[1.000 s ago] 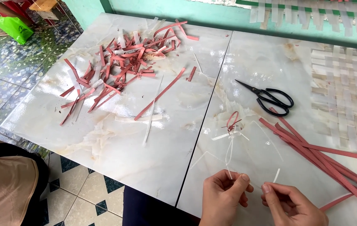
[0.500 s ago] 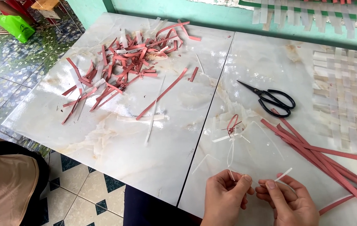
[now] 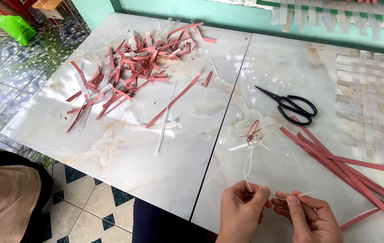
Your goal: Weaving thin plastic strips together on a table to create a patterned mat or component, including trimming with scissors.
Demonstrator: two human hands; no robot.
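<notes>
While we lean over the pale marble worktop (image 3: 124,148), our woven mat of clear strips (image 3: 372,108) lies at its far right and a heap of red and clear strip cuttings (image 3: 133,72) spreads across its far left. Long red strips (image 3: 345,168) fan out on the right, just beyond our right hand, with black scissors (image 3: 293,105) lying shut above them. A green bag (image 3: 14,28) sits on the tiled floor at the upper left. Our left hand (image 3: 241,213) is closed, thumb and forefinger pinching the near end of a thin clear strip (image 3: 248,168) that runs up to a small red loop knot (image 3: 251,132). Our right hand (image 3: 311,218) is pinched on a short clear strip (image 3: 301,194), close beside the left.
</notes>
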